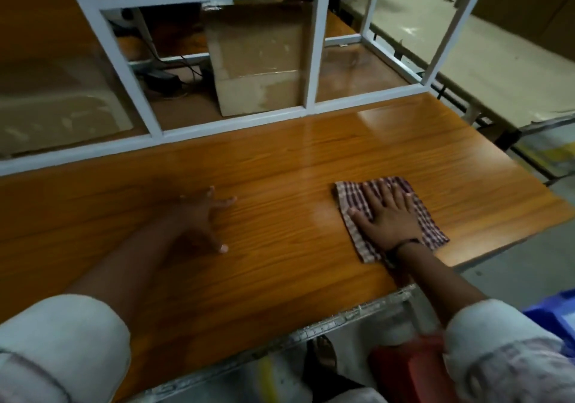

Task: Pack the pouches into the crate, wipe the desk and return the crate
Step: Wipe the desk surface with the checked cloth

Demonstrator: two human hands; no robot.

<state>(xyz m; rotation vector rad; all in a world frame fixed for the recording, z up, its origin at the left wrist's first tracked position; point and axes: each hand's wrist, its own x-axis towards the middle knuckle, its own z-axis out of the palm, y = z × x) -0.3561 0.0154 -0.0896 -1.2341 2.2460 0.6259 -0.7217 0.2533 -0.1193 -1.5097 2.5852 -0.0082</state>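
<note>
Pressing flat on a checked cloth (392, 216), the right hand (389, 216) lies palm down with fingers spread and extended, holding the cloth against the wooden desk (280, 184) toward its right end. Dark band at the right wrist; pale rolled sleeve above the forearm. Cloth is folded roughly square, brown-and-white check, lying fully on the desk, near the front edge. Left hand (202, 219) rests on the desk well apart from the cloth, fingers splayed wide, fingertips touching the surface, nothing in it; somewhat blurred and in shadow. Rest of the desk top shows only wood grain and glare. No pouches visible in this head view. A blue crate (557, 312) shows only as a corner at the right edge, below desk level; contents cannot be told. Something red (407, 368) sits low by the right sleeve, too blurred to identify. Behind the desk, a white-framed glazed partition (317, 50), with a cardboard box (258, 60) visible through it.
</note>
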